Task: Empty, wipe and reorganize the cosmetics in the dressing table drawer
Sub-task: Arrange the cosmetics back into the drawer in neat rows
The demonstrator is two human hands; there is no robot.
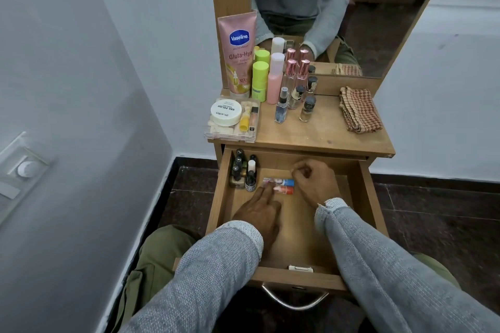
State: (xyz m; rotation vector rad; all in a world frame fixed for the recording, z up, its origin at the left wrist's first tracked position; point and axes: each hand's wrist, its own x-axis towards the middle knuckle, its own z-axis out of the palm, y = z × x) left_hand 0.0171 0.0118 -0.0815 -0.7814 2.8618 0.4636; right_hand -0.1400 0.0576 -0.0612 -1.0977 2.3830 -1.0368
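The open wooden drawer [359, 197] sat in the lower middle of the frame. Two small lip balm sticks with blue and red ends [281, 186] lay side by side inside it, near its back. The left hand [259, 215] reached in with straight fingers touching the sticks. The right hand [313, 181] was curled just to their right; I could not tell if it held anything. Little dark nail polish bottles [242, 171] stood in the drawer's back left corner.

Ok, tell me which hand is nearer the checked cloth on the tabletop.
Right. The right hand is in the drawer, below and left of the checked cloth. The left hand lies further left and nearer the drawer's front.
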